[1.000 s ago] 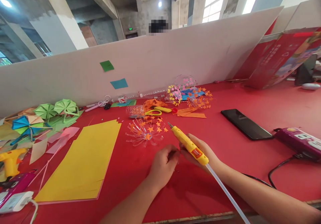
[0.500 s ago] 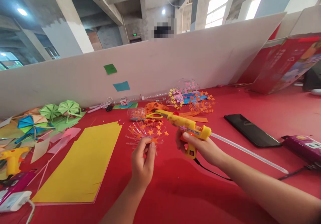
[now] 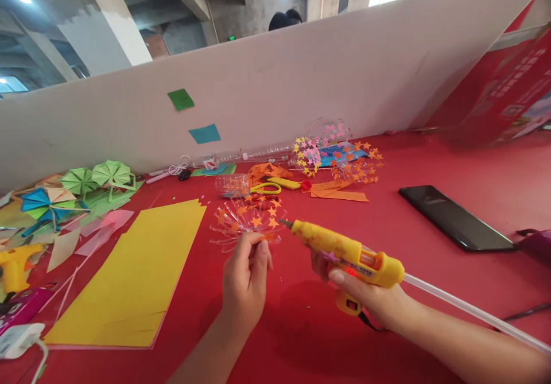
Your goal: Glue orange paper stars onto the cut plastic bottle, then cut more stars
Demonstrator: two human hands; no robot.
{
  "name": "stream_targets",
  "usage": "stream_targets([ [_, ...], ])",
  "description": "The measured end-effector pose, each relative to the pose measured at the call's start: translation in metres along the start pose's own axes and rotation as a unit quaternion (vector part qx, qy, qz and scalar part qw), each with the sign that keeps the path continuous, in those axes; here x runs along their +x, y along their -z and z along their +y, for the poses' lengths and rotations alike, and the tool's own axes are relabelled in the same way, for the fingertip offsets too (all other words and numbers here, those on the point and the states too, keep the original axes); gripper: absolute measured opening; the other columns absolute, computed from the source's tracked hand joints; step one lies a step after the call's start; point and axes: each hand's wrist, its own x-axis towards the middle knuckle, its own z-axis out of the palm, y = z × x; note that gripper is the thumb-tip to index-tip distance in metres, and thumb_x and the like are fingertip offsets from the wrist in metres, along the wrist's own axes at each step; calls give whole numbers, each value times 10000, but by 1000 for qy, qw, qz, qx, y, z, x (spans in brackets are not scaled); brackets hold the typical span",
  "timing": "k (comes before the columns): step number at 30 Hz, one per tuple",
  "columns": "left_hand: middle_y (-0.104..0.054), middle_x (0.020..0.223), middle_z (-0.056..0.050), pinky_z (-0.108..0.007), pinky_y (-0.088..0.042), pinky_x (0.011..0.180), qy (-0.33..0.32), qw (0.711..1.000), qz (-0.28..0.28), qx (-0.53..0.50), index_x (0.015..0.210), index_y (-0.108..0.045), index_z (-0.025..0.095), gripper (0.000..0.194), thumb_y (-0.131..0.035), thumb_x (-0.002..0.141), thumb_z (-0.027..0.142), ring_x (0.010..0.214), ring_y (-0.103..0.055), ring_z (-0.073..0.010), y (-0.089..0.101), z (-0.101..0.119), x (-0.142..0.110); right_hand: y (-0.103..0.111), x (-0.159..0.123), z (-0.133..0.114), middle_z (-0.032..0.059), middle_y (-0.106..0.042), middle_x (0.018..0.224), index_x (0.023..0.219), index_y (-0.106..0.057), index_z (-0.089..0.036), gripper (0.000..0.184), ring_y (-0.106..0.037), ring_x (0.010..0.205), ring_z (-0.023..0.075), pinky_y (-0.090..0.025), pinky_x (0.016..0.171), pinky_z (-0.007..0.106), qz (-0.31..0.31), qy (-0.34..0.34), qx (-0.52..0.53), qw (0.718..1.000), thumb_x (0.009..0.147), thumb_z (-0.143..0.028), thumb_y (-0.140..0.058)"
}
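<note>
A clear plastic bottle piece (image 3: 235,220), cut into a fan of thin strips, lies on the red table with orange stars (image 3: 256,222) stuck on several strip ends. My left hand (image 3: 245,278) pinches one of its near strips, and an orange star shows by the fingertips. What lies right between the fingers is partly hidden. In my right hand (image 3: 365,295) is a yellow hot glue gun (image 3: 331,240), its nozzle pointing left, just right of the stars. A long clear glue stick (image 3: 469,309) juts from its back. A small red light glows on it.
Yellow paper sheets (image 3: 129,275) lie left, beside paper umbrellas (image 3: 112,173) and another glue gun (image 3: 17,263). Behind are yellow-handled scissors (image 3: 266,188), orange strips (image 3: 340,192) and more star-covered bottle pieces (image 3: 307,157). A phone (image 3: 456,217) lies right; a white partition (image 3: 258,97) stands behind.
My right hand has drawn the glue gun right and toward me, its nozzle now lower and nearer the stars' height. My left hand keeps its pinch. The view has tilted down.
</note>
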Motion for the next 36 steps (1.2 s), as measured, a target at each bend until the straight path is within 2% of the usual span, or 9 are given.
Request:
stream_targets([
  [4,-507,596,39,-192,-386,518,-138,983,-89,88,904,-556,185,119,-439,925,192,500,-472,-81,-3,2,-4,-5,6,8,-25,-534,609,745,-526,-243,65,-525,512,138,-459,460,244,45,-14,-61,997,761,-244,-589],
  [8,-500,582,38,-199,-329,469,-159,971,-139,108,858,-563,160,136,-439,912,154,450,-397,-67,-8,4,-10,-12,7,20,-31,-545,670,733,-525,-233,90,-528,537,118,-457,484,223,69,65,-164,982,760,-166,-580],
  [14,-464,537,36,-204,-313,459,-44,984,-172,34,735,-549,163,207,-470,902,254,457,-397,-74,-12,10,-12,-10,5,18,-4,-526,714,714,-488,-224,161,-541,626,140,-476,566,250,97,137,-210,963,809,-122,-569],
  [18,-464,530,34,-201,-294,414,95,963,-221,-118,671,-517,175,322,-446,910,379,422,-385,-70,-14,13,-11,-6,0,13,37,-561,832,839,-546,-202,52,-568,711,150,-496,611,250,12,217,-177,960,851,-157,-569],
  [20,-456,528,37,-201,-283,404,122,957,-219,-145,655,-504,176,339,-444,909,393,409,-366,-64,-14,11,-12,-5,-1,12,46,-569,850,867,-558,-196,35,-575,745,157,-501,633,253,-11,234,-164,958,856,-168,-575],
  [25,-478,561,32,-203,-319,447,96,969,-206,-92,697,-519,176,267,-410,915,283,441,-390,-68,-13,8,-13,-6,2,8,16,-565,771,798,-565,-199,55,-574,682,139,-488,608,243,39,151,-165,974,837,-162,-576],
  [29,-444,546,38,-207,-311,454,48,977,-205,-37,667,-493,179,243,-419,893,229,460,-382,-75,-13,10,-13,-10,4,9,-16,-546,706,718,-521,-209,94,-557,616,127,-461,558,232,32,58,-140,988,791,-177,-571],
  [33,-445,542,44,-202,-314,441,38,978,-201,-41,678,-496,185,204,-454,875,219,456,-379,-77,-14,13,-13,-12,4,12,-21,-526,677,690,-499,-210,105,-525,587,125,-434,539,241,37,46,-134,989,771,-182,-560],
  [36,-451,536,45,-195,-318,434,0,984,-176,-28,646,-474,189,241,-445,884,205,444,-392,-72,-11,13,-12,-9,2,8,0,-569,739,753,-542,-217,99,-574,663,151,-479,604,268,47,37,-103,993,811,-264,-608],
])
